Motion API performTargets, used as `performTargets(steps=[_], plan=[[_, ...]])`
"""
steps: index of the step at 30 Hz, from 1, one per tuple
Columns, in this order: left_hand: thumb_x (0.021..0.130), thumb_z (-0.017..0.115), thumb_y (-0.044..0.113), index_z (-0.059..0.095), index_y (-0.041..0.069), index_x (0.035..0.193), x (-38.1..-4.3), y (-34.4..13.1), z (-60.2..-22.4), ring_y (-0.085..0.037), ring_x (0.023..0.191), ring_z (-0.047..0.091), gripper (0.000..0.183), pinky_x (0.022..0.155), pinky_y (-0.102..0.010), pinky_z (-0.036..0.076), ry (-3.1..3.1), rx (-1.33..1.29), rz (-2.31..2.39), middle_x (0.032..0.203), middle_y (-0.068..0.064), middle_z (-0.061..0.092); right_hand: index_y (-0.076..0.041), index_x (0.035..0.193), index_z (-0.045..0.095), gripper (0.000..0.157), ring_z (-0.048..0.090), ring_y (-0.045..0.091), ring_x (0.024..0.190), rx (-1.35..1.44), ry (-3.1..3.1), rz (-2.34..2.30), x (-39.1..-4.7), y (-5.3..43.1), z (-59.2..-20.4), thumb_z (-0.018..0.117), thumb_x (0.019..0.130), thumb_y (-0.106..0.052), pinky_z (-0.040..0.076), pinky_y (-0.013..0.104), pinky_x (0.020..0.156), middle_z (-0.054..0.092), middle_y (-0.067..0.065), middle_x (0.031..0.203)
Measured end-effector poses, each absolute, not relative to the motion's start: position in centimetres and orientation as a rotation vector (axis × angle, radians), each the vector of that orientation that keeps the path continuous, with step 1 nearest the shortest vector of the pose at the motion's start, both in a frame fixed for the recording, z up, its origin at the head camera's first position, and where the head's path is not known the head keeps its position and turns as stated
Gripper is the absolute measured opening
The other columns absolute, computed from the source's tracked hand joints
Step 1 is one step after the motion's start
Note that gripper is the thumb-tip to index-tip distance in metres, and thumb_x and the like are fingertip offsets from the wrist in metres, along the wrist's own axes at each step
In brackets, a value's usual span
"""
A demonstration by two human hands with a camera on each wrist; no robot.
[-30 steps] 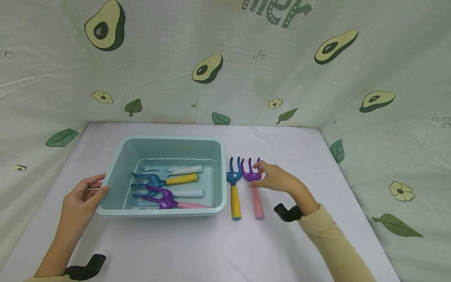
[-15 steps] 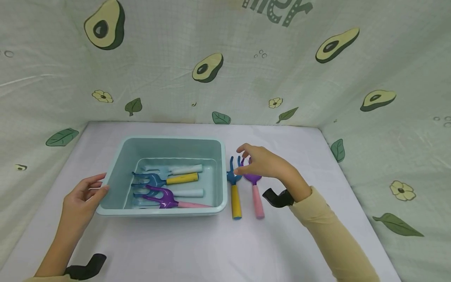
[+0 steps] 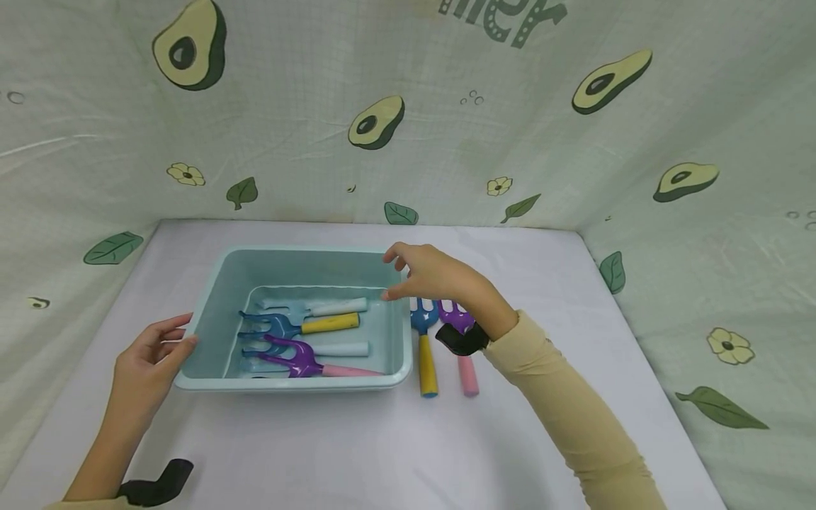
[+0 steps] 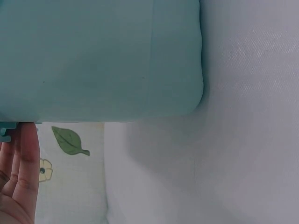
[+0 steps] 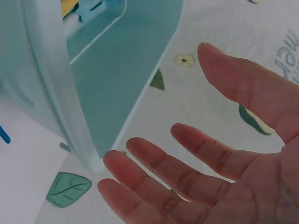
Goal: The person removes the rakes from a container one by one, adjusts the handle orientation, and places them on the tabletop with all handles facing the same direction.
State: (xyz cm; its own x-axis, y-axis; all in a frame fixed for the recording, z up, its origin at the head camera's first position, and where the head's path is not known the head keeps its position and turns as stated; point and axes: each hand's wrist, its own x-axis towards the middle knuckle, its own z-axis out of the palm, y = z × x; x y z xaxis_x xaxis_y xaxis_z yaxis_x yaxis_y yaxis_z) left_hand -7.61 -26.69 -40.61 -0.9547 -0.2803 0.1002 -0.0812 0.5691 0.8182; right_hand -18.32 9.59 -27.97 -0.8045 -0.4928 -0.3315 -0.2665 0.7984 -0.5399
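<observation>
L hand (image 3: pixel 149 354) grips bin (image 3: pixel 292 384); R hand (image 3: pixel 427 273) released, fingers apart, over its R rim.
Head cam: bin on white table (image 3: pixel 287 453); L thumb on L rim, fingers against outer side. In bin, handles pointing R: light-blue fork (image 3: pixel 338 307), yellow-handled blue fork (image 3: pixel 277 326), pale-handled blue fork (image 3: pixel 344 349), pink-handled purple fork (image 3: pixel 306 365) nearest the person. Just R of bin, on table: 2nd blue fork (image 3: pixel 428 365), yellow handle, & 2nd purple fork (image 3: pixel 468 375), pink handle, partly hidden by R arm's black wrist mount (image 3: pixel 460 340). L wrist cam: bin's outer wall w/ L fingers reaching up to its edge. R wrist cam: R palm & fingers spread by bin corner; printed cloth (image 5: pixel 187 93) behind.
</observation>
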Motion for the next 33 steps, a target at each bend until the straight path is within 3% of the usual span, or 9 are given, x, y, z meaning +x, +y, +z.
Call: performTargets(steps=[9,20,27,33], plan=[[0.091,0.058,0.023,0.048,0.007,0.133,-7.5,-26.6,-40.5,0.016,0.080,0.051,0.046,0.065,-0.001,0.042,-2.571,0.277,-1.338,0.096,0.027,0.047,-0.013,0.130,0.047,0.055,0.051,0.025,0.119,-0.643,2.467,-0.627,-19.6,6.1,-28.6,0.069,0.083,-0.029,0.046,0.039,0.094,0.053,0.011,0.129],[0.091,0.059,0.024,0.048,0.006,0.133,-7.7,-26.9,-40.7,0.017,0.080,0.050,0.047,0.065,0.000,0.041,-2.581,0.283,-1.329,0.096,0.028,0.046,-0.012,0.127,0.052,0.050,0.052,0.019,0.110,-0.700,2.422,-0.552,-20.7,1.9,-30.4,0.070,0.082,-0.027,0.047,0.034,0.088,0.056,0.007,0.125],[0.091,0.059,0.024,0.048,0.008,0.134,-7.7,-26.9,-40.8,0.016,0.080,0.051,0.047,0.064,0.000,0.041,-2.579,0.278,-1.336,0.097,0.027,0.046,-0.012,0.127,0.053,0.050,0.049,0.018,0.118,-0.669,2.406,-0.483,-21.5,-0.1,-32.1,0.070,0.083,-0.029,0.043,0.035,0.096,0.050,0.003,0.135],[0.091,0.059,0.024,0.048,0.007,0.133,-7.7,-26.9,-40.7,0.016,0.081,0.051,0.047,0.065,0.000,0.042,-2.573,0.277,-1.340,0.097,0.028,0.047,-0.013,0.124,0.055,0.046,0.049,0.020,0.119,-0.624,2.387,-0.476,-22.0,-1.3,-33.7,0.069,0.083,-0.027,0.044,0.036,0.094,0.048,0.004,0.137]])
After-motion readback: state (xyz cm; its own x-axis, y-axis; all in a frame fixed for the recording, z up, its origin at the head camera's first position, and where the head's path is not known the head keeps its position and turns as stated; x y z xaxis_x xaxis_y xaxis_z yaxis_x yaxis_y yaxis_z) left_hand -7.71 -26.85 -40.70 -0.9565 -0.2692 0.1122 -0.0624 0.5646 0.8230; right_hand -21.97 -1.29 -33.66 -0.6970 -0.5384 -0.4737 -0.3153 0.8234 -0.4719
